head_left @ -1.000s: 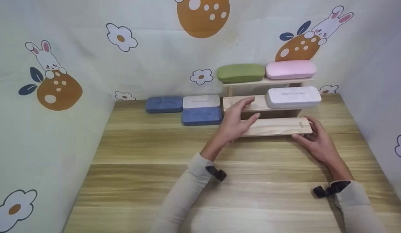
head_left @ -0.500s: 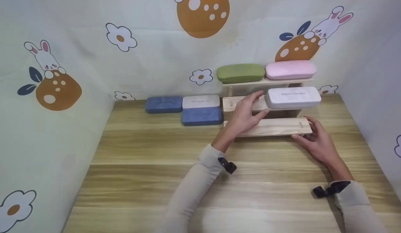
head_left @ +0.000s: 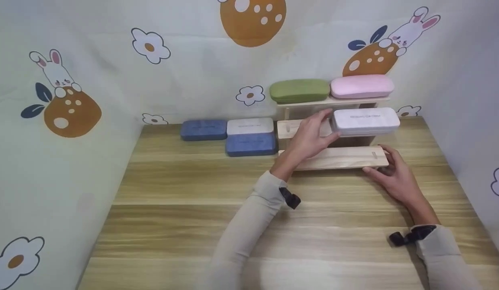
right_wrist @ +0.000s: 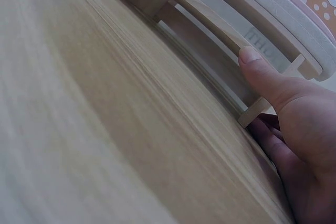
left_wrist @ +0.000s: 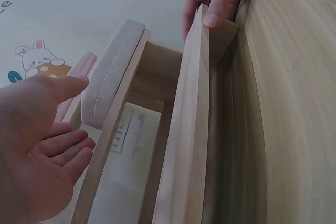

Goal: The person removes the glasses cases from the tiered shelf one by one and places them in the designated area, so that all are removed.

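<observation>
- The white case [head_left: 366, 121] sits on the right part of the rack's middle tier, its lettered face up.
- The left hand [head_left: 308, 139] is in front of the rack's middle tier, at the left end of the white case. Its grip is apart, thumb and fingers spread; whether they touch the case I cannot tell.
- The rack [head_left: 338, 158] is pale wood in three steps, and stands on the surface [head_left: 173, 225].
- The right hand [head_left: 396, 175] is at the right end of the rack's lowest tier. Its grip is clamped on that end, thumb against the front edge, fingers around the far side.
- On the rack's top tier lie the green case [head_left: 300, 90], at left, and the pink case [head_left: 362, 86], at right, side by side.
- Just left of the rack are the small white case [head_left: 250, 125] and, in front of it, the front blue case [head_left: 250, 145].
- Farther left of the rack, beside the small white case, lies the other blue case [head_left: 204, 130].
- Behind the rack rises the wall [head_left: 193, 72], printed with rabbits, flowers and orange fruit.
</observation>
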`<state>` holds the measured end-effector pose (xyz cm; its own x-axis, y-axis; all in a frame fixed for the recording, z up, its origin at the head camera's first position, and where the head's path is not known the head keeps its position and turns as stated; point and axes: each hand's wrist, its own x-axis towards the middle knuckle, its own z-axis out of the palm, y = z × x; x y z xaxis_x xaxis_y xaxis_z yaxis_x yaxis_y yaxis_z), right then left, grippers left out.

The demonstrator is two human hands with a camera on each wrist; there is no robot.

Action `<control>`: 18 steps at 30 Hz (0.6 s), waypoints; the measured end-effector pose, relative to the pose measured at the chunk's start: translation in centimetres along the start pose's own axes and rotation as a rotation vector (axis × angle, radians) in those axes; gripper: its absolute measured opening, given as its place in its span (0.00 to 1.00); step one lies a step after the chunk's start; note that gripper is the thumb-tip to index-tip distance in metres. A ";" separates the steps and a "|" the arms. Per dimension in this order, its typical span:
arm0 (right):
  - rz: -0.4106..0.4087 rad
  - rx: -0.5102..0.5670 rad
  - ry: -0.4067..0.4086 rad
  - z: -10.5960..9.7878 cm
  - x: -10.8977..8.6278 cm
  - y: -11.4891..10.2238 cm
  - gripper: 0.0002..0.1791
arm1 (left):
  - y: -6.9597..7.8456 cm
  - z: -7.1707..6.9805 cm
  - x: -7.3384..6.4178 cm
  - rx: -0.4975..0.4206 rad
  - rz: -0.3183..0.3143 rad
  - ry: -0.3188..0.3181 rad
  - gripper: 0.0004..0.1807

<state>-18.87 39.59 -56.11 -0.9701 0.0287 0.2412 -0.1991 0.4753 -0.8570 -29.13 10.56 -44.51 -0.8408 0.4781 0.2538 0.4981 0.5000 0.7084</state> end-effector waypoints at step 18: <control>0.005 -0.028 0.003 -0.2 0.1 0.0 0.47 | 1.8 2.4 1.2 0.170 -0.114 0.064 0.45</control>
<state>-18.91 39.74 -56.04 -0.9707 0.0334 0.2381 -0.1901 0.4997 -0.8451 -28.74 13.76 -44.55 -0.9028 0.3675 0.2235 0.4231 0.6651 0.6154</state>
